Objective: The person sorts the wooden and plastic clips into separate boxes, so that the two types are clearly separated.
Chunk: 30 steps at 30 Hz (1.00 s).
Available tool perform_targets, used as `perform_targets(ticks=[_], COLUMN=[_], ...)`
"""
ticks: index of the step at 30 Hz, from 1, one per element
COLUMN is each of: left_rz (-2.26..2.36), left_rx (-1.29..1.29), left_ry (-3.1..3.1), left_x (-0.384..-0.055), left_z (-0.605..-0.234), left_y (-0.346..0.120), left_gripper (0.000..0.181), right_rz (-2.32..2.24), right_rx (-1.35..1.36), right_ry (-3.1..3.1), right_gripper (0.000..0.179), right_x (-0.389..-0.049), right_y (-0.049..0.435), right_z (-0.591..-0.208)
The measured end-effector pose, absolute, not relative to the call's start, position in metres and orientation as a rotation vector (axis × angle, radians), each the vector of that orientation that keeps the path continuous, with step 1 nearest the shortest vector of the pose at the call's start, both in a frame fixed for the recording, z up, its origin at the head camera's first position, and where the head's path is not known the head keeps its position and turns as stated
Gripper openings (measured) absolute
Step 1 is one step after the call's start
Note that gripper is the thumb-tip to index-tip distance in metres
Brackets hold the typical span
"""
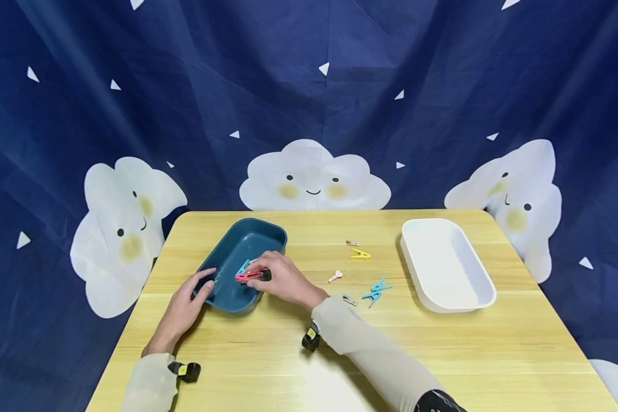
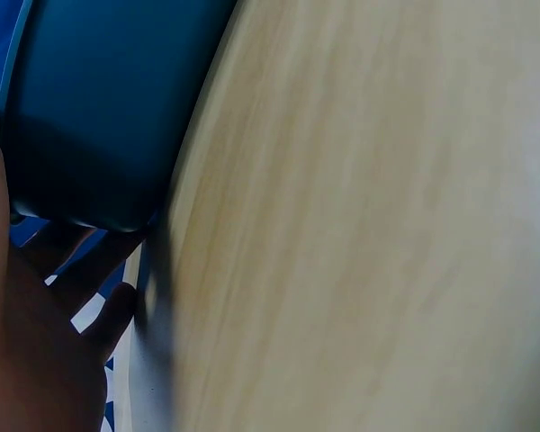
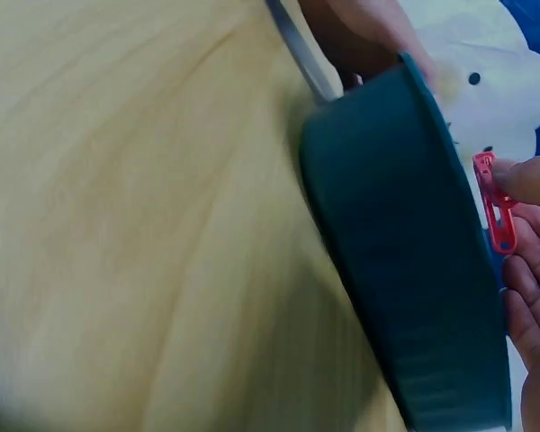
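Note:
A dark teal basin (image 1: 232, 243) stands on the left part of the table. My left hand (image 1: 182, 309) holds its near left wall, thumb over the rim; in the left wrist view the other fingers (image 2: 103, 265) lie along the outside. Over the basin, my right hand (image 1: 283, 277) pinches a red clothespin (image 3: 493, 202) between thumb and fingers. A light blue clothespin (image 1: 244, 266) shows just behind the red one; whether it lies in the basin or touches the hand, I cannot tell. The right hand hides part of the basin's inside.
Right of the basin lie a yellow clothespin (image 1: 360, 254), light blue clothespins (image 1: 375, 292), a white clip with a rounded end (image 1: 335, 276) and two small clips, one far (image 1: 352, 243) and one near (image 1: 349, 300). A white basin (image 1: 414, 269) stands at the right.

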State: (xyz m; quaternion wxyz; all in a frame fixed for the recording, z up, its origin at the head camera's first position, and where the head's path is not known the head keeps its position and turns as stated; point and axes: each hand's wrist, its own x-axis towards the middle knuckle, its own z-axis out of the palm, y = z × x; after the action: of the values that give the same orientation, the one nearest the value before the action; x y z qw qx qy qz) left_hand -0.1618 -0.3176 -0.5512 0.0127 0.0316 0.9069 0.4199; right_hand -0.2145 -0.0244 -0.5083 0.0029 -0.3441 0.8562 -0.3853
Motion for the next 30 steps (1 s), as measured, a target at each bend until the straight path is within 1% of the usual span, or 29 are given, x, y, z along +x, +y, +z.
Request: perform_targets(ticks=[11, 21, 25, 30], left_rz=[1.290, 1.298, 1.301, 1.304], left_rx=[0.096, 0.108, 0.122, 0.115], left_ry=[2.826, 2.841, 2.845, 2.840], left_x=[-0.162, -0.163, -0.163, -0.161], left_z=[-0.548, -0.552, -0.553, -0.552], left_y=[-0.317, -0.318, -0.318, -0.318], left_gripper=[0.056, 0.054, 0.054, 0.055], right_rz=[-1.109, -0.792, -0.808, -0.887], right_rx=[-1.128, -1.253, -1.270, -1.220], right_ry=[2.699, 2.882, 2.882, 2.817], right_gripper=[0.031, 0.038, 0.040, 0.040], right_x=[-0.208, -0.202, -0.202, -0.201], right_y=[-0.050, -0.061, -0.061, -0.058], right_z=[-0.515, -0.517, -0.518, -0.516])
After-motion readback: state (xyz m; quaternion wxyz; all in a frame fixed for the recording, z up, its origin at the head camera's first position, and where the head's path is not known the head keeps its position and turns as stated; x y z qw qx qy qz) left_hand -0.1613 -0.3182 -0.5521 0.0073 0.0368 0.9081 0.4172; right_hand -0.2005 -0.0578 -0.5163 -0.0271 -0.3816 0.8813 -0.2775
